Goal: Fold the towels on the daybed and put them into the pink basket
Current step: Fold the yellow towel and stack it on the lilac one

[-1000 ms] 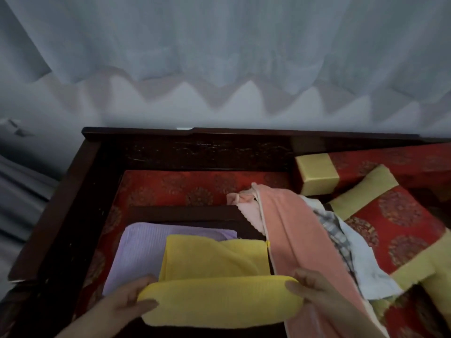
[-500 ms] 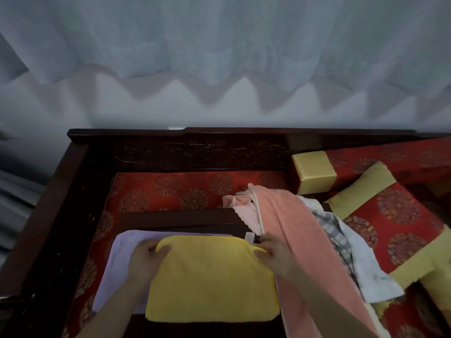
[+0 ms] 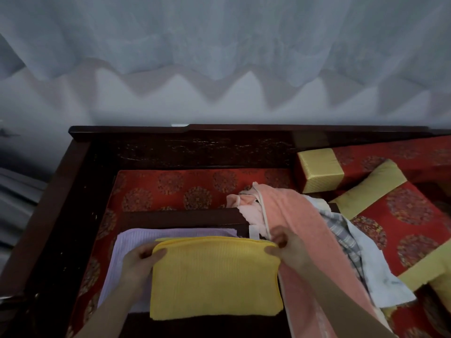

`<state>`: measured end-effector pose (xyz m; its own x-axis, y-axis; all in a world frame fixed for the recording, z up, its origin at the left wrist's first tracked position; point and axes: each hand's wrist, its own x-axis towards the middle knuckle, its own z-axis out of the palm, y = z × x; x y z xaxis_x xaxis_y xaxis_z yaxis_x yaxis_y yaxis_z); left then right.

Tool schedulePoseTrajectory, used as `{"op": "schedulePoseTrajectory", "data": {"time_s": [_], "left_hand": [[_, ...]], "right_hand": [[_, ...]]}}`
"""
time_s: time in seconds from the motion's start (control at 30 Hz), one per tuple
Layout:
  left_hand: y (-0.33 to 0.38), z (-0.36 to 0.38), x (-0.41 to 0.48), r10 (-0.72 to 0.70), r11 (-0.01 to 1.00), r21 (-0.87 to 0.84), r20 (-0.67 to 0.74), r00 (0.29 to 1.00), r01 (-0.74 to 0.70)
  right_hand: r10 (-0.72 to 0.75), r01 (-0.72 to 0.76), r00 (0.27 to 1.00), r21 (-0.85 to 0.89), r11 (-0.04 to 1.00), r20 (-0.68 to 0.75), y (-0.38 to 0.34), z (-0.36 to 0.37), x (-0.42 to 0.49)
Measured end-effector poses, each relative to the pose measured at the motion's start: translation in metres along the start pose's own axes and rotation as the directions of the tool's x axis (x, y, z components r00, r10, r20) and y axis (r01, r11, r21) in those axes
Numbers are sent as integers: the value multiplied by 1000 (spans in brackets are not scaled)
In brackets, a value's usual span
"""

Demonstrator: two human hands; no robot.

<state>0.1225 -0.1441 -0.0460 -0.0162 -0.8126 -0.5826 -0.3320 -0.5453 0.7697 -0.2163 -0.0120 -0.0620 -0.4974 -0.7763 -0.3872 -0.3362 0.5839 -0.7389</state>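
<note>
A yellow towel (image 3: 214,276) lies folded into a rectangle on a low dark wooden table (image 3: 180,219) on the daybed. My left hand (image 3: 141,261) pinches its far left corner and my right hand (image 3: 284,250) pinches its far right corner. A lilac towel (image 3: 127,262) lies flat under it, showing on the left. To the right, a long salmon-pink towel (image 3: 292,215) drapes over the table edge, with a checked cloth (image 3: 341,230) and a white cloth (image 3: 375,269) beside it. No pink basket is in view.
The daybed has a red patterned cushion (image 3: 185,189) and a dark carved wooden frame (image 3: 80,181) at the back and left. Red-and-gold bolsters (image 3: 317,172) and pillows (image 3: 402,213) lie at the right. Pale curtains (image 3: 219,57) hang behind.
Both hands carried the near edge of the yellow towel away from me, folding it over itself. They now hold the far corners of the folded rectangle.
</note>
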Motion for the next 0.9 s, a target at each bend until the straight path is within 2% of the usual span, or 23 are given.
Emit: {"op": "schedulePoseTrajectory", "data": {"time_s": [0.1, 0.13, 0.2, 0.27, 0.33, 0.43, 0.53, 0.6, 0.67, 0.77, 0.83, 0.9], "left_hand": [[1, 2, -6, -58, 995, -72, 70, 996, 63], [2, 0, -7, -89, 993, -59, 132, 987, 98], [8, -8, -13, -144, 987, -28, 263, 954, 157], [15, -16, -20, -135, 988, -32, 321, 937, 153], [20, -23, -31, -59, 998, -1, 314, 948, 62], [22, -36, -45, 54, 991, 108, 244, 968, -82], [25, -67, -46, 88, 985, 132, 138, 986, -107], [33, -84, -40, 69, 985, 143, 151, 986, -91], [40, -94, -32, 64, 986, 142, 173, 983, -90], [37, -92, -3, 95, 958, 263, 92, 991, -116], [28, -88, 17, 97, 931, 350, 42, 994, -106], [17, -81, 36, 75, 911, 409, -22, 997, -59]], "right_hand": [[30, 3, 985, -188, 982, 171, -10, -4, -2], [40, -1, 977, -183, 983, 207, -16, -7, -4], [74, -64, 963, -47, 997, 260, -30, -15, -13], [107, -168, 940, 167, 972, 323, -47, -23, -27], [121, -252, 916, 316, 915, 382, -57, -27, -38], [171, -370, 872, 389, 844, 459, -66, -25, -45], [193, -439, 842, 430, 789, 504, -73, -13, -43], [186, -450, 833, 444, 774, 521, -80, 0, -39], [147, -378, 855, 403, 834, 498, -88, 22, -33], [43, -94, 963, 178, 980, 267, -82, 61, -15], [-38, 40, 991, -13, 999, 126, -75, 80, -6], [-72, 78, 996, -119, 990, 58, -68, 91, -1]]}}
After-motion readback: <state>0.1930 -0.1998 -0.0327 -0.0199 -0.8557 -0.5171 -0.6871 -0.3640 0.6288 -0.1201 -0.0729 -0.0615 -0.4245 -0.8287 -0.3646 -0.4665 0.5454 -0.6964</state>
